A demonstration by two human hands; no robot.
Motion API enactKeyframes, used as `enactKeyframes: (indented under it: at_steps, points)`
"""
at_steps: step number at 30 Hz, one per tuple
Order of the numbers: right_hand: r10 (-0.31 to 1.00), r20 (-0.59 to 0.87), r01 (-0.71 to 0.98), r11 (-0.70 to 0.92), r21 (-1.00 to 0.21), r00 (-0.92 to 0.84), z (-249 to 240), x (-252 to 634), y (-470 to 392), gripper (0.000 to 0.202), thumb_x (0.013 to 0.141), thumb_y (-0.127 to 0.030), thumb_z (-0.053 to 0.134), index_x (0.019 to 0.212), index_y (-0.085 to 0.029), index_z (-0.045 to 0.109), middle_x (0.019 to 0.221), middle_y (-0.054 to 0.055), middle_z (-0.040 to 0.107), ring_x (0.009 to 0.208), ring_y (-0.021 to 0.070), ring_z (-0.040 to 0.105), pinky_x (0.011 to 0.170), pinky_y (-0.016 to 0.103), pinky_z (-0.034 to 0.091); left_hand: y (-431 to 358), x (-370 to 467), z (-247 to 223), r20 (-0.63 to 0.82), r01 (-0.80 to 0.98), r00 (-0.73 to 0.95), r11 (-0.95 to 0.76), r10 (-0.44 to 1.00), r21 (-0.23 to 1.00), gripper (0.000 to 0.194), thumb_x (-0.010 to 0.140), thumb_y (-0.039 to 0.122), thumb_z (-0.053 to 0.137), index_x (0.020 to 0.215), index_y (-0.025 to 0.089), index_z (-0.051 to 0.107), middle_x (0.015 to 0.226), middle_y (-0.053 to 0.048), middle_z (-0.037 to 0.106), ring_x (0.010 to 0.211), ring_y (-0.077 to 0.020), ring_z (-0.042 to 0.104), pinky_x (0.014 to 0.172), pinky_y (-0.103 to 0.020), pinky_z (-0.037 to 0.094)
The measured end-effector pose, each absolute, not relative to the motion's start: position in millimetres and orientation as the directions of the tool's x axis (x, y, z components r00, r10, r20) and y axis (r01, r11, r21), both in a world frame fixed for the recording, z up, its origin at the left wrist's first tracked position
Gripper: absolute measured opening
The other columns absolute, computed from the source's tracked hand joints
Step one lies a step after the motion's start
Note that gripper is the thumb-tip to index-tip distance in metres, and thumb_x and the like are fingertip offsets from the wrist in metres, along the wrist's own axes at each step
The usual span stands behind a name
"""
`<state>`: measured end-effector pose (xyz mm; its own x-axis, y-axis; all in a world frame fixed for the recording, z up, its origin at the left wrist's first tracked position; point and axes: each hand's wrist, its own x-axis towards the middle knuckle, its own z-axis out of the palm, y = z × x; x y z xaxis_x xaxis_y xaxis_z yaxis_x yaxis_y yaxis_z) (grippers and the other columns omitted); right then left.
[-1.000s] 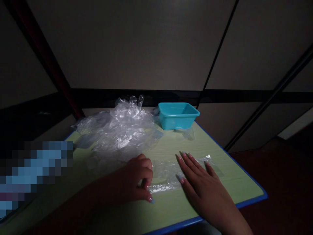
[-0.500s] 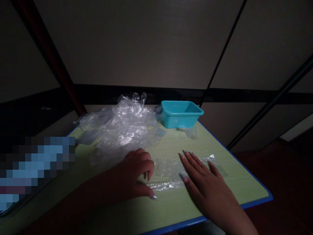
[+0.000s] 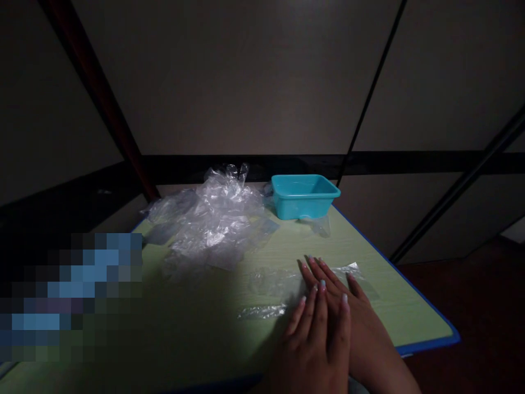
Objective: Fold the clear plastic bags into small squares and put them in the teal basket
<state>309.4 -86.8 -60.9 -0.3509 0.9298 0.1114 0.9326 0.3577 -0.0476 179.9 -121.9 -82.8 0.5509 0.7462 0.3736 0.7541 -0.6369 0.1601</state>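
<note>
A clear plastic bag (image 3: pixel 273 280) lies flat on the table, with a crinkled strip along its near edge. My right hand (image 3: pixel 361 320) rests on the bag's right part, palm down with fingers spread. Crossing partly in front of it is my left hand (image 3: pixel 314 342), fingers stretched forward and holding nothing that shows. Its fingertips overlap the right hand and the bag's near edge; whether they press on the bag I cannot tell. Part of the bag is hidden under both hands.
A heap of crumpled clear plastic bags (image 3: pixel 217 219) covers the table's far left. At the back stands a turquoise plastic basin (image 3: pixel 303 207), with a small clear plastic piece (image 3: pixel 320 225) before it. The table (image 3: pixel 410 323) has a blue edge; a blurred-out patch hides its left.
My left hand has left the bag's left end, uncurled and moved right, over against my right hand. My right hand stays on the bag. The view has shifted slightly.
</note>
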Motion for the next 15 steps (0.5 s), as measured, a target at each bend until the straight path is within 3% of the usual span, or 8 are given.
enactKeyframes:
  at_steps: [8,15]
  points:
    - [0.930,0.098,0.928,0.362,-0.087,-0.354,-55.1,305.5,-85.9,0.059,0.089,-0.029,0.038,0.146,-0.025,0.020,0.151,0.003,0.021,0.138,0.0266,0.022,0.104,0.061,0.027,-121.9,179.3,-93.1,0.331,0.806,0.483,-0.560,0.810,0.194,0.079,0.095,0.039,0.043,0.147,0.020,-0.014,0.149,-0.019,0.019,0.133,-0.0374,0.031,0.100,-0.050,0.042]
    - [0.929,0.061,0.923,0.370,-0.101,-0.366,-48.6,303.1,-87.8,0.054,0.091,-0.032,0.037,0.144,-0.032,0.026,0.152,0.001,0.019,0.139,0.0263,0.018,0.105,0.062,0.021,-120.3,151.2,-82.0,0.336,0.726,0.596,-0.668,0.729,0.161,0.091,0.082,0.064,0.050,0.149,0.027,0.000,0.153,-0.015,0.011,0.135,-0.0465,0.015,0.095,-0.057,0.042]
